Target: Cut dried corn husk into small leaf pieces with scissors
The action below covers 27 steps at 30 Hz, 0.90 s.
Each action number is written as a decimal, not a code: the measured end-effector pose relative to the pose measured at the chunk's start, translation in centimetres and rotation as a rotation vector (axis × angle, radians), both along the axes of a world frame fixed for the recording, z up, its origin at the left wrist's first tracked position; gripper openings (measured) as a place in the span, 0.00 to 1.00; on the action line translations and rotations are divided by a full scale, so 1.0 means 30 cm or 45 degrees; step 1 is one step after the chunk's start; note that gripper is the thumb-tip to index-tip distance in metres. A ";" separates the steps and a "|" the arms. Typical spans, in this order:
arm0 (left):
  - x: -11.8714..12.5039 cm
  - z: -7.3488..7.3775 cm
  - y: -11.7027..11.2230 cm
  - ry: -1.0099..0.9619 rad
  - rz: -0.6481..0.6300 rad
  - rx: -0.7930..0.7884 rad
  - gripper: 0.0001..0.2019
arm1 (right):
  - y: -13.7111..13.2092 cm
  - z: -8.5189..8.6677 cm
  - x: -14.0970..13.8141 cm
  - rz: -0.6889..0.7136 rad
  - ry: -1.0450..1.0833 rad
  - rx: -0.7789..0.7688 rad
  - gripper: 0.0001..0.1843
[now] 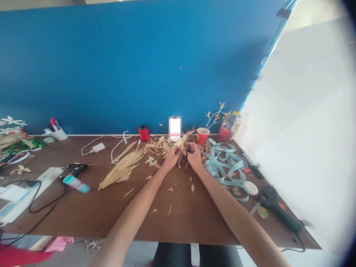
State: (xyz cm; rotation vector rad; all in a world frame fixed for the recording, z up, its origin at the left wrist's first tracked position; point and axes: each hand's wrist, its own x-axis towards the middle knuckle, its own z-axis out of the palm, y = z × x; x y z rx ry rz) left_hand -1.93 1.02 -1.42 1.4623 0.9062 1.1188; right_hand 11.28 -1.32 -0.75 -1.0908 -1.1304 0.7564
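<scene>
Working dried husk between two bare hands at a cluttered brown surface

A person's forearms reach forward over the brown surface [183, 218] toward a blue panel [139, 66]. The left hand [172, 155] and right hand [194, 154] are close together near the far edge, among straw-coloured dried husk [182, 142]. The left fingers are pinched nearly closed on a bit of the husk, whose shape is mostly hidden. The right fingers are curled closed around a slim dark tool [188, 148], too small to identify.

Left of the hands lies a long husk bundle [122, 168], with loose scraps around it and a red container [144, 133] behind. Farther left are a white charger [98, 147], a turquoise tube [76, 183] and a white power strip [46, 181].

Just beyond the right hand stands a red paper cup [203, 137], with a clear bottle [229, 127] farther right. Loops of pale blue ribbon [213, 171] spread right of the right hand; nearer the right corner are a white disc [250, 188] and a dark glue gun [274, 204].
</scene>
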 end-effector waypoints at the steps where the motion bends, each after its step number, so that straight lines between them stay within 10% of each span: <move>1: -0.001 0.002 0.001 0.007 -0.009 -0.007 0.15 | -0.001 0.000 0.004 -0.003 -0.027 0.019 0.24; 27: -0.025 0.046 -0.007 -0.063 -0.039 -0.042 0.15 | -0.013 0.004 0.012 0.236 0.054 -0.071 0.27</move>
